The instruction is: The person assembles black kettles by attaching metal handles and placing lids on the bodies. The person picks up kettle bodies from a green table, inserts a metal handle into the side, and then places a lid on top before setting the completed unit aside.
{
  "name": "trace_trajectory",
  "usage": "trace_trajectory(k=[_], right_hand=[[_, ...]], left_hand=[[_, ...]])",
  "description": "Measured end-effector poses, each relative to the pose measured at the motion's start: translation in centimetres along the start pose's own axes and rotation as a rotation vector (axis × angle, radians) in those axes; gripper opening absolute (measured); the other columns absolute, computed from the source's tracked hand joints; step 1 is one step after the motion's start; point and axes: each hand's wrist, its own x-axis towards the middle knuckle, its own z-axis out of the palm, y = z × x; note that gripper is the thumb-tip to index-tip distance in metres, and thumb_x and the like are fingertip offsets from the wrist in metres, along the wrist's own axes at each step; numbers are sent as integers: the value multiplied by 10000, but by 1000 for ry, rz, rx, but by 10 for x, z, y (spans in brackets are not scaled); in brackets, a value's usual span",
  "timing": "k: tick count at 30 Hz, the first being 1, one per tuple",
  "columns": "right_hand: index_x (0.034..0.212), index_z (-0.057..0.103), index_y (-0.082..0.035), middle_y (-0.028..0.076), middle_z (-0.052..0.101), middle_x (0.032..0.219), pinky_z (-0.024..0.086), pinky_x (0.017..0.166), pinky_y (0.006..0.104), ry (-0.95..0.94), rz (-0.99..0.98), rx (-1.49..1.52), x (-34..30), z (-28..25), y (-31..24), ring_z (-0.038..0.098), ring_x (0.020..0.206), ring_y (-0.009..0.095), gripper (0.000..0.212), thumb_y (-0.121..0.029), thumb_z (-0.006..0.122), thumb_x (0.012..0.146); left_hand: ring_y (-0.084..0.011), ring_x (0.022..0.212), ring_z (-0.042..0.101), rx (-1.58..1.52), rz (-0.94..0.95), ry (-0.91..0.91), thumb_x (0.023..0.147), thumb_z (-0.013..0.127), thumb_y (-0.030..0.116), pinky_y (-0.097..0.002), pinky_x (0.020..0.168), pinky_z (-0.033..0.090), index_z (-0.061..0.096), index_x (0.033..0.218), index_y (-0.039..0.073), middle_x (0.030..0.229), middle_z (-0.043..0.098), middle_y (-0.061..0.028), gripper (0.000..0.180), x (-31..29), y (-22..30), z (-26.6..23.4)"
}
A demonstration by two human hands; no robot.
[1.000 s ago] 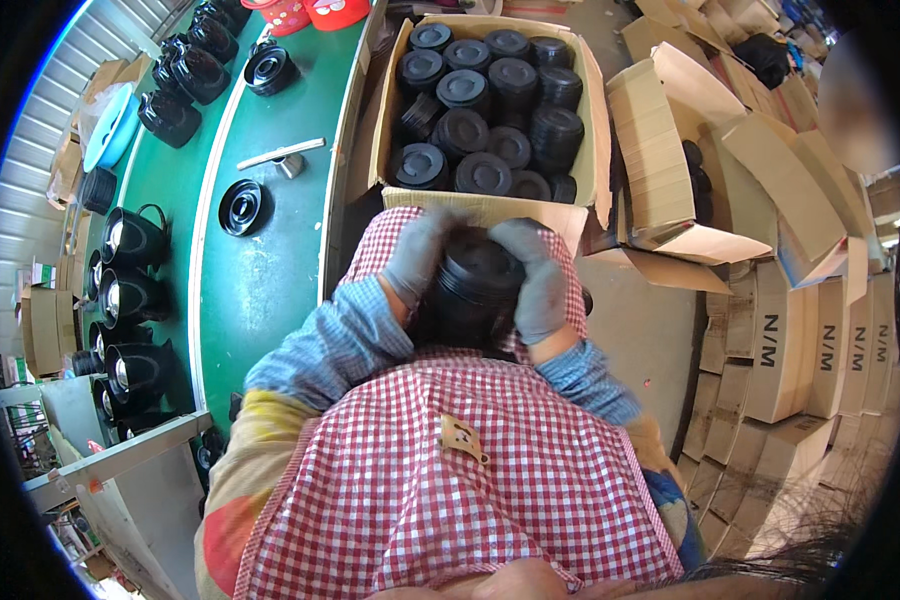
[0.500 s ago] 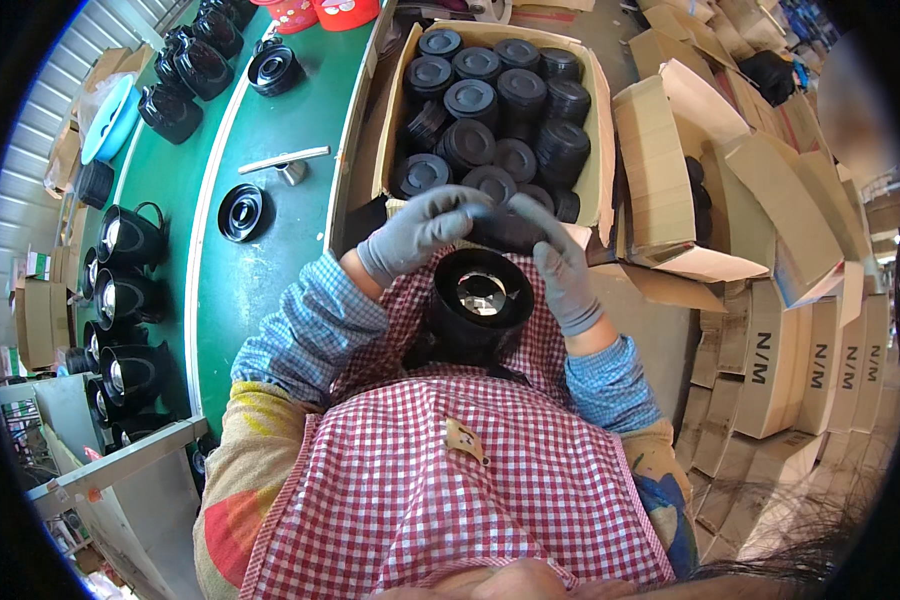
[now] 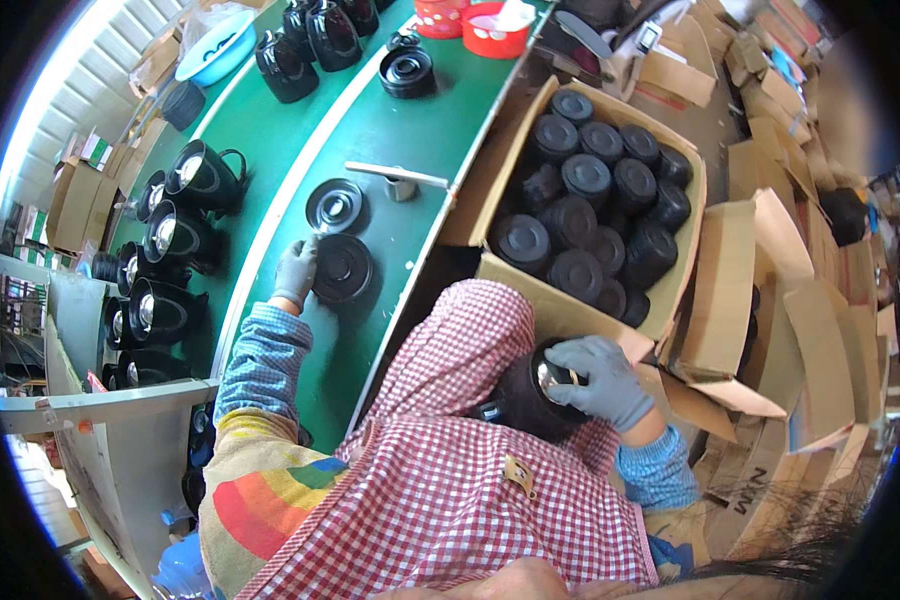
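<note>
My left hand (image 3: 295,272), in a grey glove, is over the green table with its fingers closed at the left edge of a flat black round lid (image 3: 344,268). Just beyond that lid lies a black ring-shaped part (image 3: 335,206) with a pale centre. In my lap a black jug (image 3: 526,392) with a shiny silvery mouth leans tilted. My right hand (image 3: 602,380), gloved too, is closed over the jug's rim, and its fingertips reach into the mouth, partly hiding it.
Right of the table is a cardboard box (image 3: 692,262) full of stacked black lids. Several black jugs (image 3: 176,238) line the table's left side. A metal tool with a pale bar (image 3: 395,175) lies beyond the ring part. Opened cartons (image 3: 720,290) crowd the right.
My left hand has moved from above the jug to the table on the left, at the black lid there. My right hand has come down onto the jug's rim. The view has turned.
</note>
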Motion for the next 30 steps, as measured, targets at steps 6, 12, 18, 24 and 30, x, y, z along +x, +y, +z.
trace_trajectory(k=[6,12,18,24,30], right_hand=[[1183,708,12,160,716,1154,522,951,370,476,408,421,-14,19,6,671,1081,270,267,-116,633,961],[1175,692,52,147,698,1154,511,966,357,650,738,431,-30,22,11,659,1079,242,259,-80,564,992],[1169,687,56,154,686,1170,511,977,359,608,757,329,-37,21,1,649,1095,249,259,-71,549,992],[1185,688,47,162,682,1206,508,986,360,580,746,328,-23,21,9,656,1102,253,254,-26,563,976],[1228,691,9,158,677,1264,469,1063,376,562,443,197,43,-9,1,624,1209,277,293,-19,573,961]], left_hand=[[-370,1076,651,108,597,336,901,702,277,-430,939,512,697,1160,78,1134,678,-178,326,73,141,-20],[-339,1308,534,541,599,-23,904,632,318,-455,1079,434,600,1358,127,1413,562,-154,493,207,237,59],[-331,1524,272,756,446,-111,933,579,248,-595,1157,298,579,1405,198,1638,327,-97,474,233,265,122],[-272,1346,493,693,838,-77,882,602,136,-464,1020,480,744,1049,159,1261,648,-38,221,211,217,95],[-310,1163,602,400,1108,-56,858,624,39,-410,962,523,705,990,67,1132,652,-114,157,149,246,27]])
